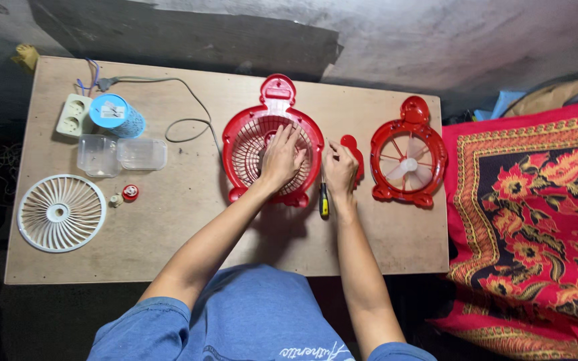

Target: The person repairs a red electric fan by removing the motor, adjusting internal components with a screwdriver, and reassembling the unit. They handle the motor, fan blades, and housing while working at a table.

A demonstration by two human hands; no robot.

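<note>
A wooden table (168, 234) carries a red fan housing (272, 137) at its centre — the left hand (281, 159) lies spread, palm down, on its grille, forearm reaching in from below. Just right, the right hand (339, 170) is closed around a screwdriver (324, 200) with a black and yellow handle, beside a second red fan frame (408, 160) with blades.

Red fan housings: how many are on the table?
2. One red fan housing with a grille lies at the table's middle, under the left hand. The other, with white blades, lies near the right edge.
</note>
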